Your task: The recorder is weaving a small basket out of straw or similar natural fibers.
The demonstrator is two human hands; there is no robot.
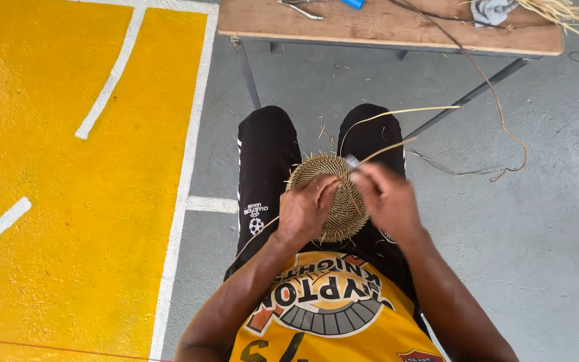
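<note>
A round woven straw disc (335,201) rests on my lap, over black trousers. My left hand (305,209) grips its left edge, fingers curled over the weave. My right hand (387,194) is at the disc's upper right rim, closed on a small metal tool (352,161) and a pale straw strand (397,127) that loops up and away to the right. Short straw ends stick out around the disc's rim.
A wooden bench (390,30) stands ahead with metal tools, a blue object, grey cloth and a straw bundle (564,10) on it. A brown cord (497,107) trails from it onto the grey floor. Yellow painted floor with white lines (112,74) lies to the left.
</note>
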